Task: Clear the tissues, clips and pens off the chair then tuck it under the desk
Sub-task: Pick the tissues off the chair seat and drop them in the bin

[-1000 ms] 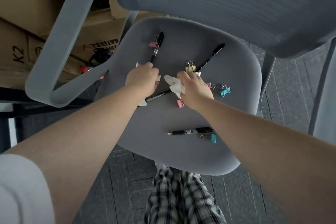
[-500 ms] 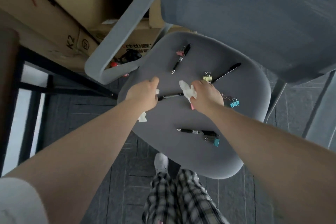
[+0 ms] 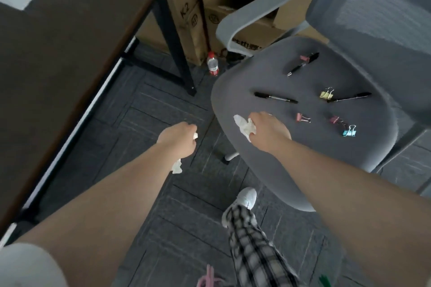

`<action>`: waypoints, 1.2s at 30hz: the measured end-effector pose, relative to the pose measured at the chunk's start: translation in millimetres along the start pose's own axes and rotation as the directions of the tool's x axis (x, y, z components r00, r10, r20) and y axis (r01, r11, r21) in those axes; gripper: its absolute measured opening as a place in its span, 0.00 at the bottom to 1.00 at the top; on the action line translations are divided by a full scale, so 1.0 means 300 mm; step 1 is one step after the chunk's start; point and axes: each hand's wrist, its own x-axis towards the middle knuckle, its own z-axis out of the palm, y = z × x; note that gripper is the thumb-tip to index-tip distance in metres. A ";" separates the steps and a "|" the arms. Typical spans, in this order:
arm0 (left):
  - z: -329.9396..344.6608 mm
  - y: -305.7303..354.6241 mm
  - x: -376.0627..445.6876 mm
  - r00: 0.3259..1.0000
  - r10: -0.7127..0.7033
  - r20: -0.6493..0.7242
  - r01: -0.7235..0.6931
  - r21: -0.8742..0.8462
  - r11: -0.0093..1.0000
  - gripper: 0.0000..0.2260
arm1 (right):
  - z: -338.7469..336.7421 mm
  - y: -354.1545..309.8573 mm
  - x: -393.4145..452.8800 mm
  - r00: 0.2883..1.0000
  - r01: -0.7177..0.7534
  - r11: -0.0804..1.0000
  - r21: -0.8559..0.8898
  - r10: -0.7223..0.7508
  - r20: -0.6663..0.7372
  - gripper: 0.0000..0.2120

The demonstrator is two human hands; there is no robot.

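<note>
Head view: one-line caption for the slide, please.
Both hands, left and right, hold crumpled tissues beside a grey chair strewn with pens and clips.

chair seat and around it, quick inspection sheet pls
surface: grey chair seat, not yet cleared
job's things: three pens and five binder clips on the seat; no loose tissues seen there
clutter: plastic bottle on the floor
grippers: left hand closed on a tissue, off the seat; right hand closed on a tissue
cables: nothing seen
surroundings: dark desk at left, cardboard boxes behind
</note>
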 end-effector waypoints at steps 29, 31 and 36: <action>1.325 -0.778 -2.019 0.526 -0.796 0.302 0.724 -0.650 0.232 0.21 | 1.206 -1.519 -1.290 0.498 0.851 0.495 -0.175 -0.656 0.567 0.07; 1.375 -0.851 -2.042 0.512 -0.793 0.330 0.720 -0.668 0.187 0.23 | 1.296 -1.595 -1.300 0.500 0.846 0.501 -0.184 -0.624 0.600 0.08; 1.490 -1.071 -2.101 0.438 -0.785 0.438 0.723 -0.691 0.018 0.25 | 1.492 -1.800 -1.308 0.590 0.750 0.638 -0.176 -0.523 0.615 0.11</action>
